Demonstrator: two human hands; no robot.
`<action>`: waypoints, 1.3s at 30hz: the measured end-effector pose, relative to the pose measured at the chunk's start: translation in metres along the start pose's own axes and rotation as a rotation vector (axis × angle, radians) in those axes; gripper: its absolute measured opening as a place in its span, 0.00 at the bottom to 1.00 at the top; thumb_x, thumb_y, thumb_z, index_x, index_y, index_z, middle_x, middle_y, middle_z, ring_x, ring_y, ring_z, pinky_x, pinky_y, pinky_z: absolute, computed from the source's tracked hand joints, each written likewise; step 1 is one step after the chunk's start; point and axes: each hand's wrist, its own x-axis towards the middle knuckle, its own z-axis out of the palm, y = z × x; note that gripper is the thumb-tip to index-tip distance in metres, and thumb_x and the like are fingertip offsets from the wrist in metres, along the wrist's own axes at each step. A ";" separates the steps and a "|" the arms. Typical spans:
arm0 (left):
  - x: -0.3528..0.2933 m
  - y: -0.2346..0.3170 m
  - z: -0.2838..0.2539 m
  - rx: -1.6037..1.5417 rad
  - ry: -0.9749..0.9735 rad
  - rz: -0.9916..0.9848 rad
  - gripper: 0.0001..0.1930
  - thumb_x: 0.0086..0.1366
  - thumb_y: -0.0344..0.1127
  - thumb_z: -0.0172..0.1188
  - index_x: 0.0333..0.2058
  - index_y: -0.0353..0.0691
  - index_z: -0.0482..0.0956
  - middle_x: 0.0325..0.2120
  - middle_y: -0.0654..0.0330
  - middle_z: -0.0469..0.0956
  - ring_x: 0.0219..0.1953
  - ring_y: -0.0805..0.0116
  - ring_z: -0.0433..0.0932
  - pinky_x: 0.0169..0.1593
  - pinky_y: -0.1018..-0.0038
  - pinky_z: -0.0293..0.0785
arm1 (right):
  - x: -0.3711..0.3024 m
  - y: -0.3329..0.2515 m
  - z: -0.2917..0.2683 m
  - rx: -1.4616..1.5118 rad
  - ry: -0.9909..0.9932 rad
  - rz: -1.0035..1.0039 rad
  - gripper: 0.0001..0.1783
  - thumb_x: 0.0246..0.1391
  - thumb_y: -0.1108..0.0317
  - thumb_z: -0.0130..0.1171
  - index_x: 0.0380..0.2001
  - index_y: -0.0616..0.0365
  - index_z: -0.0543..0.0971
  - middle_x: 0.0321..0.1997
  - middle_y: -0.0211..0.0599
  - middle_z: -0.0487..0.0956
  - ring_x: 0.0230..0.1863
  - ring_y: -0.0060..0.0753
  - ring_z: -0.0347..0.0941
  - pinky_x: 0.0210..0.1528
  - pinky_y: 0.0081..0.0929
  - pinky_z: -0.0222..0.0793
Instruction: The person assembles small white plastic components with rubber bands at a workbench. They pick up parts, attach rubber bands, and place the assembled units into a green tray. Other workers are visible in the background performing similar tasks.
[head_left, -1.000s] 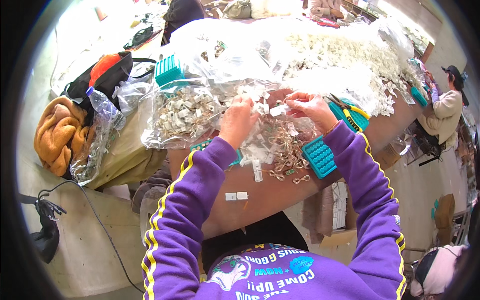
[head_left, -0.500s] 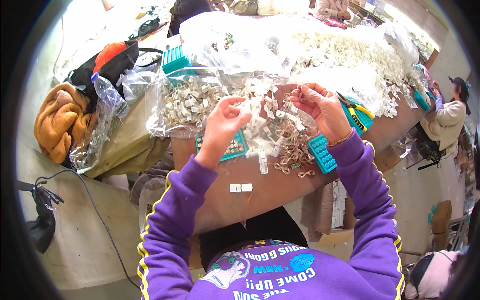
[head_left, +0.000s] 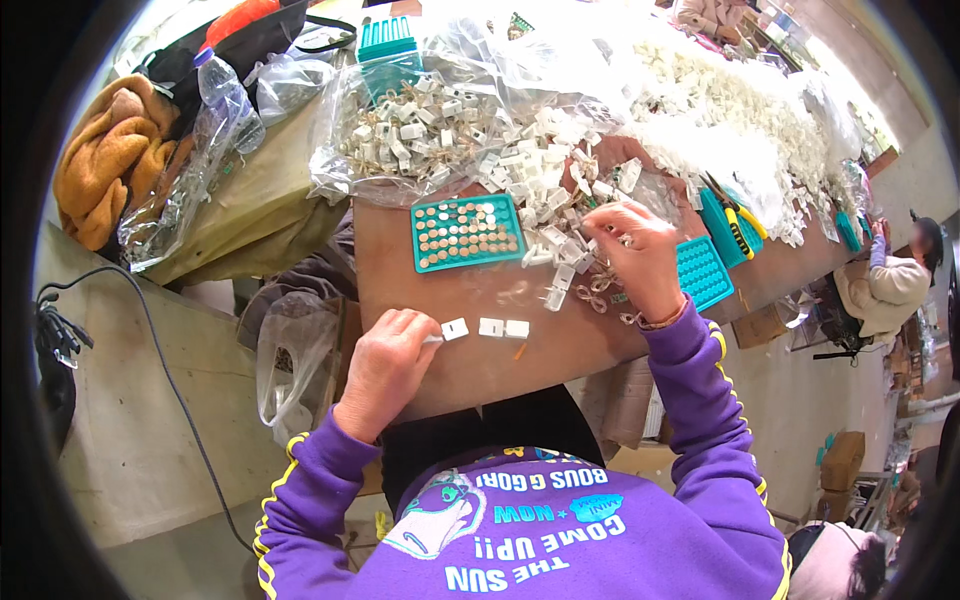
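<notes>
The left hand (head_left: 388,362) is low over the brown table (head_left: 575,352), near the edge close to the person. Its fingers are bent and pressed together, and the tips pinch one end of a small white block (head_left: 455,329). The other end of the block pokes out to the right of the fingers. Just to the right of it lie two more white blocks (head_left: 504,328), side by side in a row, with a thin orange stick (head_left: 520,351) by them.

The right hand (head_left: 640,255) is farther up, at the right side of a messy pile of white blocks (head_left: 545,180). Its fingers curl down toward the pile, and one cannot tell if they pinch something. Near that hand are some looped cords (head_left: 597,300) and a blue-green tray (head_left: 705,275) with little bumps. Past that tray, pliers (head_left: 741,222) with yellow and black handles lie on another blue-green tray (head_left: 716,222).

Left of the pile is a blue-green tray full of small round bits (head_left: 470,264), set in rows. Above it sits a clear bag (head_left: 333,168) with lots of white blocks and cords. A big heap of white bits (head_left: 690,110) covers the far part of the table. Far to the right, another person (head_left: 900,288) sits in a light top
</notes>
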 end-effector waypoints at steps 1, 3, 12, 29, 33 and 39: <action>0.001 0.001 -0.002 -0.048 0.013 -0.049 0.10 0.51 0.23 0.64 0.33 0.39 0.77 0.32 0.56 0.78 0.35 0.58 0.78 0.40 0.67 0.75 | -0.002 -0.001 -0.003 0.102 0.072 0.005 0.02 0.49 0.77 0.63 0.28 0.59 0.82 0.32 0.35 0.82 0.32 0.25 0.79 0.32 0.21 0.71; 0.003 0.005 -0.006 -0.380 0.036 -0.228 0.16 0.57 0.22 0.61 0.45 0.37 0.76 0.36 0.56 0.78 0.39 0.64 0.79 0.43 0.72 0.76 | -0.004 -0.002 -0.009 0.337 0.159 0.072 0.03 0.51 0.78 0.63 0.31 0.60 0.81 0.34 0.37 0.83 0.36 0.28 0.80 0.34 0.21 0.72; -0.003 0.051 0.028 -1.931 0.161 -0.660 0.26 0.63 0.24 0.53 0.60 0.31 0.62 0.46 0.55 0.75 0.52 0.60 0.74 0.54 0.73 0.73 | -0.065 -0.049 0.026 1.967 -0.175 0.907 0.08 0.64 0.73 0.50 0.44 0.59 0.74 0.44 0.41 0.80 0.48 0.37 0.79 0.46 0.32 0.81; -0.012 0.024 0.034 -1.024 0.416 -0.283 0.07 0.64 0.30 0.59 0.39 0.34 0.77 0.40 0.56 0.74 0.39 0.72 0.74 0.43 0.78 0.73 | -0.081 -0.083 0.047 1.553 -0.328 0.912 0.06 0.59 0.70 0.58 0.38 0.61 0.76 0.38 0.36 0.80 0.37 0.28 0.79 0.40 0.21 0.75; -0.007 0.033 0.031 -1.033 0.408 -0.320 0.05 0.64 0.27 0.59 0.37 0.33 0.77 0.39 0.56 0.75 0.38 0.73 0.75 0.43 0.78 0.72 | -0.075 -0.083 0.044 1.375 -0.237 0.735 0.09 0.58 0.74 0.59 0.41 0.63 0.75 0.42 0.38 0.79 0.41 0.28 0.78 0.45 0.22 0.72; -0.004 0.053 0.036 -1.039 0.391 -0.503 0.04 0.62 0.23 0.59 0.37 0.33 0.78 0.35 0.61 0.78 0.36 0.76 0.75 0.42 0.80 0.71 | -0.065 -0.084 0.043 0.273 0.005 -0.196 0.18 0.39 0.79 0.67 0.38 0.57 0.80 0.39 0.38 0.79 0.43 0.42 0.75 0.48 0.35 0.70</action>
